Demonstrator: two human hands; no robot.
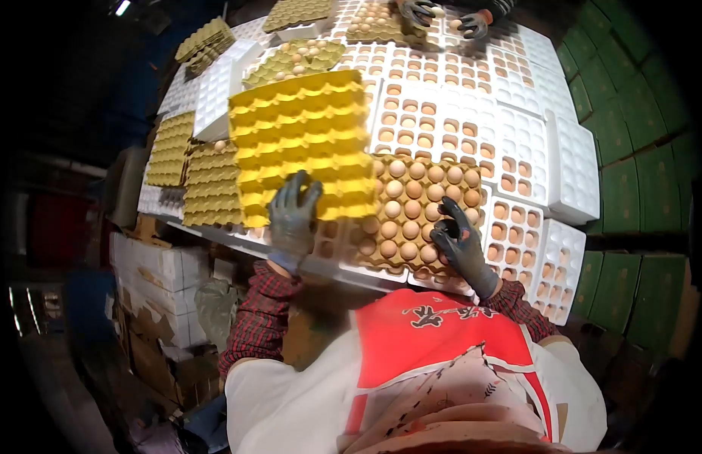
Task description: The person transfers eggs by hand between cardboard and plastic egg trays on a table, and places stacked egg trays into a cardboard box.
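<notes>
My left hand (293, 219), in a dark glove, grips the lower edge of a bright yellow moulded egg tray (302, 144). No eggs show on this tray, which is lifted and slightly blurred. To its right sits a brown egg tray (392, 262) filled with rows of eggs (412, 209). My right hand (466, 250), gloved too, rests at that tray's right side. Its thumb and fingers are apart over the eggs there, and I see nothing held between them. Whether the fingertips touch an egg is hard to tell.
White foam egg trays (461, 129) with eggs cover much of the table. Stacked yellow trays (212, 181) stand at left. A co-worker's gloved hands (474, 24) are at the far side. Green boxes (638, 181) line the right; white cartons (158, 280) stand lower left.
</notes>
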